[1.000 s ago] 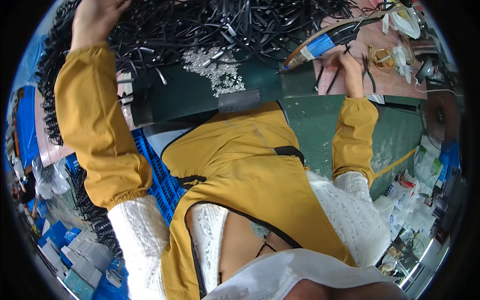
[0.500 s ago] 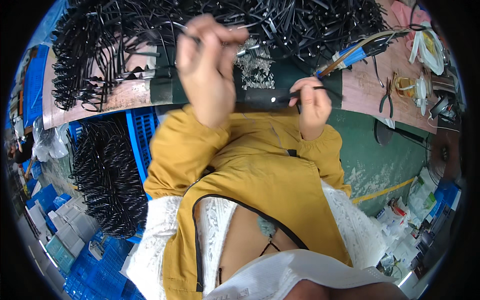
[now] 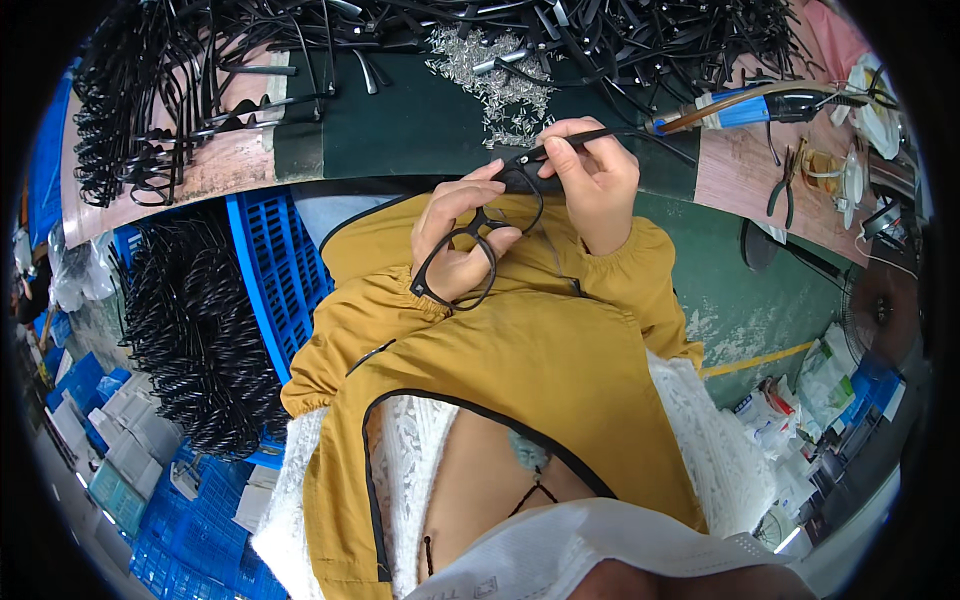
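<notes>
A black eyeglass frame front (image 3: 494, 268) hangs tilted over my lap. My left hand (image 3: 450, 238) is closed around it, fingers at the bridge and the far rim. My right hand (image 3: 600, 185) pinches a black temple arm (image 3: 592, 137) between thumb and fingers. The arm's hinge end meets the frame's far corner, near my left fingertips. Whether a screw joins them there is too small to tell. Just beyond both hands, a heap of small silvery screws (image 3: 512, 90) lies on the dark green mat (image 3: 375, 135).
Black temple arms (image 3: 640, 45) pile along the back, with assembled-looking black frames (image 3: 130, 110) stacked at left. A blue electric screwdriver (image 3: 740, 110) lies at right, near pliers (image 3: 782, 190) and a small amber container (image 3: 822, 172). A blue crate (image 3: 275, 270) stands below the table's left side.
My left hand has come down and nearer, and now holds the frame front. My right hand has moved up and left, bringing a temple arm to the frame's corner.
</notes>
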Motion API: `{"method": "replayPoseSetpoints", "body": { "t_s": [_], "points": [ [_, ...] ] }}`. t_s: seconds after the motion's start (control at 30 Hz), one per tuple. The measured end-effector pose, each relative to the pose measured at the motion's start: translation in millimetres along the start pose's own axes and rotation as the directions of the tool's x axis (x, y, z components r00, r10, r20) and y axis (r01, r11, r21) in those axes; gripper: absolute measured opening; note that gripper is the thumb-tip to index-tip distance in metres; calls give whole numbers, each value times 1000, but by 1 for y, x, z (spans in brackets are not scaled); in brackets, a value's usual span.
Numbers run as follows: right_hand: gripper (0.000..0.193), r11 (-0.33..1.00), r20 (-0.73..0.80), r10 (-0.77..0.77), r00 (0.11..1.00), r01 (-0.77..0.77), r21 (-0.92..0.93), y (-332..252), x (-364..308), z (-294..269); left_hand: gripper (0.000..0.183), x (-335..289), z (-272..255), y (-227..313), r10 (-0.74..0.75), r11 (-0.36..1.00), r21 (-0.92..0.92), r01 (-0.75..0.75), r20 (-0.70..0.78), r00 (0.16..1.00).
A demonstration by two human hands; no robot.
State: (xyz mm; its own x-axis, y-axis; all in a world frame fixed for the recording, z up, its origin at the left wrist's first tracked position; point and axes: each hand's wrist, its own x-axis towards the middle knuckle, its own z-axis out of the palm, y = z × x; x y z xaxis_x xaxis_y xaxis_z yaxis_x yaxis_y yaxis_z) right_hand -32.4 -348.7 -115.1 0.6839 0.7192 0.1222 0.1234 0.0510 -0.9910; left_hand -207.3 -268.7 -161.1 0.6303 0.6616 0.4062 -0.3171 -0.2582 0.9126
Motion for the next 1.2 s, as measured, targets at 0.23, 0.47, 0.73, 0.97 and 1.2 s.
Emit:
{"method": "replayPoseSetpoints", "body": {
  "t_s": [0.23,0.47,0.73,0.97,1.2],
  "points": [
    [9,973,67,-60,996,73,-220,-9,-5,8,48,11,10,10,79,997,7,-79,-16,997],
    [30,928,567,-198,800,340,-156,-46,50,-6,33,43,-22,41,-505,771,-565,294,-261,823],
    [21,-43,755,-421,503,820,-571,-53,180,74,45,59,-42,37,-570,794,-366,485,-169,804],
    [30,545,477,-634,609,789,-284,-75,118,27,58,69,-53,43,-692,635,-530,561,-67,719],
    [8,976,15,-182,983,182,-120,-45,4,-21,61,62,-23,54,-827,128,-405,905,459,323]
  ]
}}
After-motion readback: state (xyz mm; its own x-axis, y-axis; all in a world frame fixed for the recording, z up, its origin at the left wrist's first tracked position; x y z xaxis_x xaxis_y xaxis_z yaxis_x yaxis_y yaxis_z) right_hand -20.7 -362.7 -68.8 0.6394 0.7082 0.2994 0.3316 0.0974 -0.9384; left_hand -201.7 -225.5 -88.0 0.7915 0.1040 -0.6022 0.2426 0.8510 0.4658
